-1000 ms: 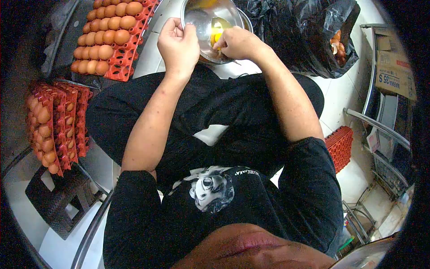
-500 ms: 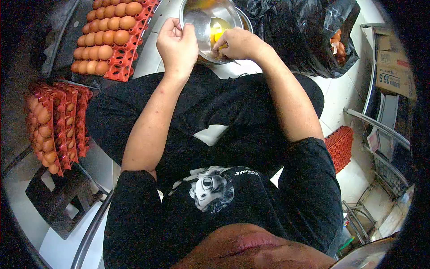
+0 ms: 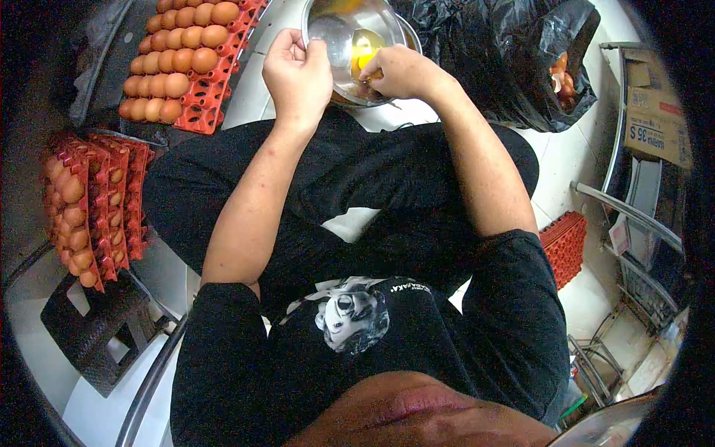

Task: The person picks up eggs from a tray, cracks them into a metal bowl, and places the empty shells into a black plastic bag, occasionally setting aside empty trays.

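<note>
My left hand (image 3: 299, 73) is closed round the near-left rim of a shiny metal bowl (image 3: 322, 16), which looks tilted. Inside the bowl lies raw egg with a bright yellow yolk (image 3: 365, 58). My right hand (image 3: 408, 72) reaches over the bowl's right side, its fingers bent together beside the yolk. Something small and brownish shows at those fingertips, but I cannot make out what it is. Behind and below, the rim of another metal bowl (image 3: 412, 39) shows in part.
Brown eggs (image 3: 175, 59) fill most of a red tray (image 3: 199, 104) at upper left. More filled trays (image 3: 112, 201) stand on edge at left. A black plastic bag (image 3: 491, 67) with eggshells (image 3: 562, 78) lies at right, near stacked red trays (image 3: 564, 249) and a metal rack (image 3: 625, 212).
My right fingers have shifted slightly right and down beside the yolk. My left hand keeps its hold on the bowl, which has barely moved.
</note>
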